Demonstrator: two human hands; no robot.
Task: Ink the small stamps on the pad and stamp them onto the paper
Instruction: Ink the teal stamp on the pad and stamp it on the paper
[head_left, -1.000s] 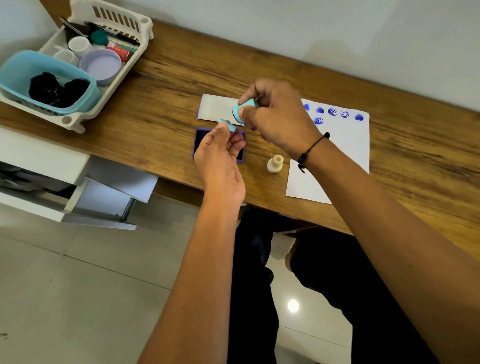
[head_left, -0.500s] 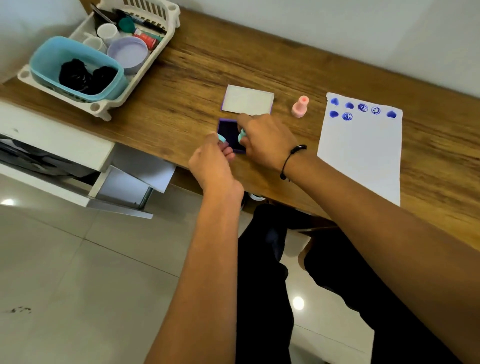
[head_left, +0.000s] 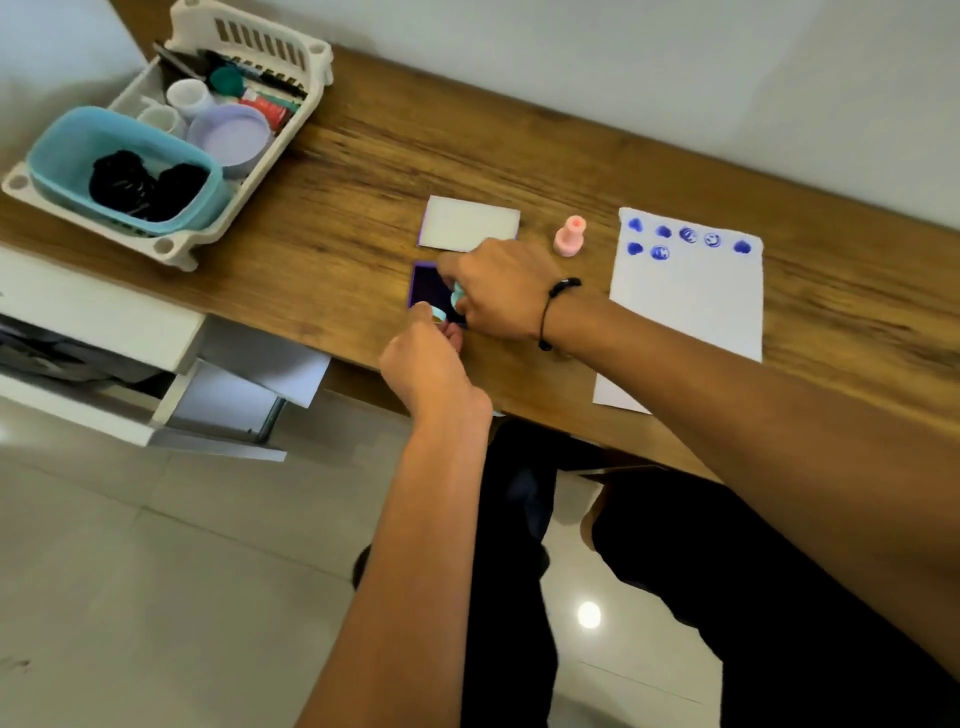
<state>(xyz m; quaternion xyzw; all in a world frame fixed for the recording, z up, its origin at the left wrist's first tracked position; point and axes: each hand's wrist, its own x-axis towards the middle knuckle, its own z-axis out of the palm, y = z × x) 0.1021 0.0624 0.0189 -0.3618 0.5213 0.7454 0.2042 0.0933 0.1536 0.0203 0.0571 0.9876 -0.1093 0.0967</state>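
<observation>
On wooden desk (head_left: 519, 156), paper (head_left: 685, 306), white wall (head_left: 623, 52)

Right hand (head_left: 498, 291) presses a teal stamp (head_left: 458, 300) onto the ink pad (head_left: 428, 286), left hand (head_left: 423, 364) pinching its cap (head_left: 439, 313)

Two hands work at the desk, the left hand (head_left: 423, 364) and the right hand (head_left: 501, 291). One dark ink pad (head_left: 427, 288) lies open, with one pale lid (head_left: 467, 223) beside it. Two stamps show: one pink stamp (head_left: 570, 237) standing alone and one teal stamp (head_left: 457, 299) in the right hand. The left hand pinches one small teal piece (head_left: 439, 313). One sheet of paper (head_left: 685, 312) carries seven blue prints (head_left: 661, 252). One white rack (head_left: 249, 67) holds one blue tub (head_left: 62, 150).
</observation>
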